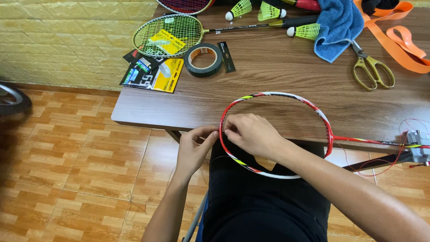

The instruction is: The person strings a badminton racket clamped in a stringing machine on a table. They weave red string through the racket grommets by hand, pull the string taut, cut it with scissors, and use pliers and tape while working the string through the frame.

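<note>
An unstrung red, white and yellow badminton racket frame (286, 96) lies over the near edge of a wooden table (277, 67), its shaft running right to a clamp (419, 145). My left hand (193, 148) pinches the frame's left side from outside. My right hand (251, 133) rests inside the hoop, fingertips pressed on the same spot of the rim. Thin red string (380, 161) loops near the clamp.
On the table lie a strung racket (168, 35), a black tape roll (203, 59), string packets (152, 74), several yellow shuttlecocks (304, 30), a blue towel (338, 24), gold scissors (371, 69) and orange ribbon (403, 45). Tiled floor lies to the left.
</note>
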